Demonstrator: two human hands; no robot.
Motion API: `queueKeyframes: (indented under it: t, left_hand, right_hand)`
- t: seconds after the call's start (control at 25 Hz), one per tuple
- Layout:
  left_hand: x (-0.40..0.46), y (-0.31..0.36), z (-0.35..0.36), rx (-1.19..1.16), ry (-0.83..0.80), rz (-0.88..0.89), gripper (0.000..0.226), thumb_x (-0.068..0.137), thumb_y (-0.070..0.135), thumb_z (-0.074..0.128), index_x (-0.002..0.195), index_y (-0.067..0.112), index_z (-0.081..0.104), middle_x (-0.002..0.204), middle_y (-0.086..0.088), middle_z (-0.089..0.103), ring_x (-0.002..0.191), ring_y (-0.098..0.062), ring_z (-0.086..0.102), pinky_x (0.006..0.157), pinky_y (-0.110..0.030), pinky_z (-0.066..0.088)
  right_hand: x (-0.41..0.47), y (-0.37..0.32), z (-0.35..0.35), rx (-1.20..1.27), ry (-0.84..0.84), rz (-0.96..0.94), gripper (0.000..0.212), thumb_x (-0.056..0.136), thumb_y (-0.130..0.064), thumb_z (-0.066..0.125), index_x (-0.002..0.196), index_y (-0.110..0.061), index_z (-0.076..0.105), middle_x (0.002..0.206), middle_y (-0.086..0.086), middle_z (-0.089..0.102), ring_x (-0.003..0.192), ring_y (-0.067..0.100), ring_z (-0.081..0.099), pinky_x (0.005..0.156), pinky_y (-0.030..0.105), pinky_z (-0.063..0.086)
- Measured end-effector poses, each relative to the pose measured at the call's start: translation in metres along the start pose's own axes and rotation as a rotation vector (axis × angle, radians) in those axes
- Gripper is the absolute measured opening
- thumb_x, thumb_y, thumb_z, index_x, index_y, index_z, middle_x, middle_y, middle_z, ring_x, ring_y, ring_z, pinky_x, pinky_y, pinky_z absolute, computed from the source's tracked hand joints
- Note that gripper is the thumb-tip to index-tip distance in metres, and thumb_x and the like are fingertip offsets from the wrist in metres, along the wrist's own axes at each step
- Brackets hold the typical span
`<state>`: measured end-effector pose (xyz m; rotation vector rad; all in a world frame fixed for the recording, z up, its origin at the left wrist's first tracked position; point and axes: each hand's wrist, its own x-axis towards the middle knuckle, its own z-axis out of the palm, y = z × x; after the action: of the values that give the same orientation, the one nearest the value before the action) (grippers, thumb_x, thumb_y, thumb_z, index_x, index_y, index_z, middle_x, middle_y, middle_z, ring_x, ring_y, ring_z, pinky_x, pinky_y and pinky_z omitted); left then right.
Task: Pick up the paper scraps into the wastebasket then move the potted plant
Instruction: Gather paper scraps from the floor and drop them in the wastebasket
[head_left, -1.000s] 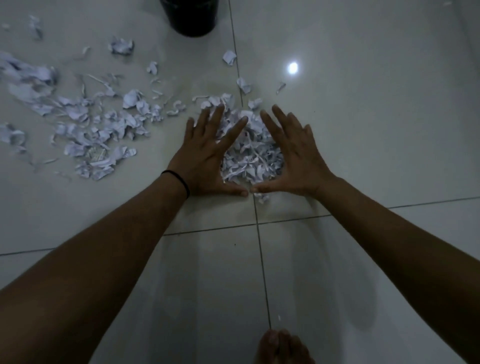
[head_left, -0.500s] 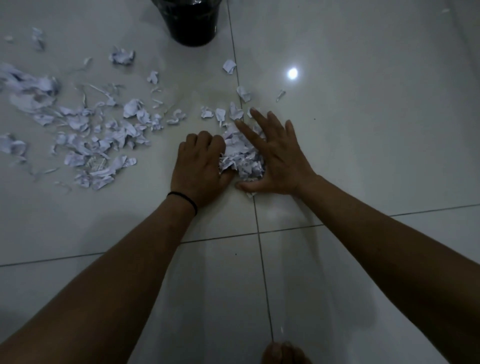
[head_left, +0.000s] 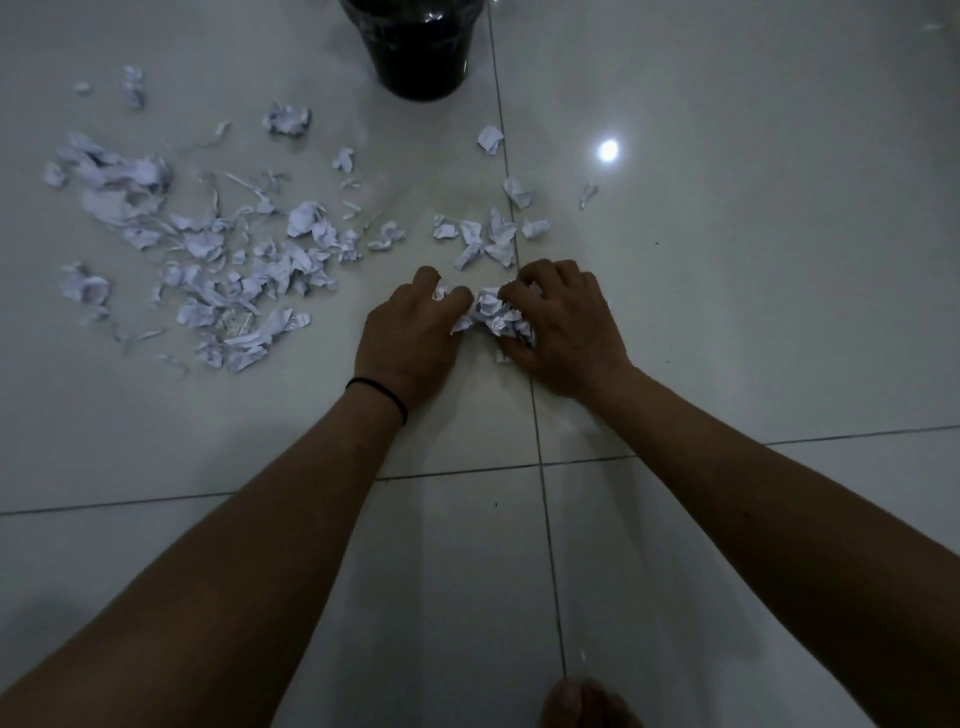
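Note:
On the pale tiled floor, my left hand (head_left: 408, 332) and my right hand (head_left: 563, 325) are curled together around a bunched handful of white paper scraps (head_left: 491, 314), pressing it between them. A broad scatter of torn paper scraps (head_left: 218, 260) lies to the left. A few loose pieces (head_left: 488, 236) sit just beyond my fingers. The black wastebasket (head_left: 418, 44) stands at the top centre, partly cut off by the frame. No potted plant is in view.
A bright light reflection (head_left: 608, 150) shines on the glossy floor to the right. Tile seams (head_left: 540, 457) cross under my forearms. Toes of a foot (head_left: 582, 701) show at the bottom edge. A black band circles my left wrist (head_left: 379, 392).
My hands went from spread flat around the pile to curled fists, drawing the scraps into a tight handful. The view tilted down a little, so more of the wastebasket shows.

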<state>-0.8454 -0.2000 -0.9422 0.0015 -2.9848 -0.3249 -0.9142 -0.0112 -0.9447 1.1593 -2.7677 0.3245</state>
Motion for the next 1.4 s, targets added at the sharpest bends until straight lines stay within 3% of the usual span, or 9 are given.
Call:
queueKeyframes:
  t: [0.08, 0.16, 0.32, 0.56, 0.84, 0.96, 1.12, 1.24, 1.4]
  left_hand:
    - [0.008, -0.003, -0.008, -0.004, -0.074, 0.021, 0.006, 0.078, 0.016, 0.065, 0.08, 0.013, 0.059, 0.086, -0.017, 0.057, 0.058, -0.038, 0.056, 0.049, -0.032, 0.033]
    - [0.014, -0.003, -0.013, -0.032, -0.119, -0.033, 0.009, 0.081, 0.022, 0.061, 0.079, 0.013, 0.062, 0.084, -0.018, 0.061, 0.068, -0.04, 0.059, 0.056, -0.033, 0.031]
    - [0.006, 0.005, -0.013, -0.168, -0.056, -0.154, 0.02, 0.08, 0.027, 0.046, 0.061, 0.018, 0.044, 0.068, -0.019, 0.063, 0.064, -0.039, 0.057, 0.058, -0.031, 0.025]
    - [0.005, 0.017, -0.022, -0.21, -0.035, -0.242, 0.032, 0.084, 0.039, 0.047, 0.061, 0.018, 0.04, 0.06, -0.001, 0.041, 0.06, -0.022, 0.037, 0.058, -0.031, 0.024]
    - [0.023, 0.038, -0.039, -0.125, 0.053, -0.128, 0.042, 0.096, 0.04, 0.04, 0.077, 0.011, 0.062, 0.083, -0.018, 0.068, 0.078, -0.039, 0.061, 0.063, -0.037, 0.039]
    - [0.038, 0.068, -0.054, -0.087, 0.064, -0.028, 0.047, 0.097, 0.042, 0.034, 0.081, 0.01, 0.064, 0.082, -0.017, 0.067, 0.078, -0.039, 0.061, 0.063, -0.038, 0.037]
    - [0.049, 0.11, -0.093, -0.023, 0.126, 0.167, 0.031, 0.09, 0.016, 0.062, 0.061, 0.01, 0.056, 0.057, -0.013, 0.056, 0.05, -0.031, 0.051, 0.051, -0.029, 0.028]
    - [0.055, 0.144, -0.127, -0.174, 0.136, 0.124, 0.034, 0.095, 0.023, 0.047, 0.063, 0.014, 0.048, 0.06, -0.004, 0.046, 0.056, -0.024, 0.041, 0.059, -0.033, 0.035]
    - [0.051, 0.193, -0.168, -0.303, 0.196, 0.195, 0.034, 0.096, 0.026, 0.04, 0.064, 0.016, 0.045, 0.061, -0.003, 0.044, 0.058, -0.023, 0.039, 0.059, -0.031, 0.025]
  right_hand:
    - [-0.002, -0.004, -0.002, -0.018, -0.008, -0.009, 0.039, 0.077, -0.045, 0.07, 0.102, -0.015, 0.064, 0.1, 0.012, 0.06, 0.086, 0.032, 0.055, 0.062, 0.034, 0.042]
    - [-0.005, -0.008, -0.004, -0.026, -0.02, 0.008, 0.038, 0.076, -0.044, 0.074, 0.095, -0.014, 0.061, 0.092, 0.011, 0.059, 0.075, 0.03, 0.056, 0.052, 0.029, 0.035]
    - [-0.005, -0.012, -0.005, 0.026, -0.027, 0.049, 0.036, 0.076, -0.041, 0.078, 0.086, -0.011, 0.06, 0.081, 0.013, 0.059, 0.057, 0.033, 0.058, 0.05, 0.027, 0.03]
    - [0.001, -0.02, -0.01, 0.152, -0.043, 0.258, 0.027, 0.086, -0.034, 0.069, 0.079, -0.008, 0.064, 0.077, 0.017, 0.069, 0.07, 0.038, 0.066, 0.059, 0.03, 0.033]
    - [-0.01, -0.019, -0.057, 0.288, 0.06, 0.443, 0.025, 0.084, -0.02, 0.068, 0.062, -0.009, 0.061, 0.065, 0.013, 0.066, 0.057, 0.024, 0.055, 0.056, 0.025, 0.028]
    - [-0.021, -0.011, -0.089, 0.313, 0.126, 0.541, 0.028, 0.085, -0.02, 0.066, 0.062, -0.019, 0.05, 0.063, 0.005, 0.056, 0.059, 0.018, 0.046, 0.061, 0.027, 0.028]
    - [-0.039, -0.001, -0.14, 0.354, 0.205, 0.635, 0.044, 0.085, -0.022, 0.066, 0.053, -0.024, 0.036, 0.052, -0.007, 0.041, 0.046, 0.01, 0.037, 0.054, 0.028, 0.026]
    - [-0.061, 0.0, -0.183, 0.367, 0.25, 0.71, 0.047, 0.084, -0.019, 0.066, 0.051, -0.026, 0.033, 0.049, -0.009, 0.039, 0.045, 0.007, 0.036, 0.049, 0.029, 0.026]
    - [-0.096, -0.002, -0.247, 0.288, 0.243, 0.795, 0.037, 0.082, -0.021, 0.067, 0.055, -0.023, 0.042, 0.056, -0.004, 0.047, 0.057, 0.021, 0.047, 0.058, 0.029, 0.03]
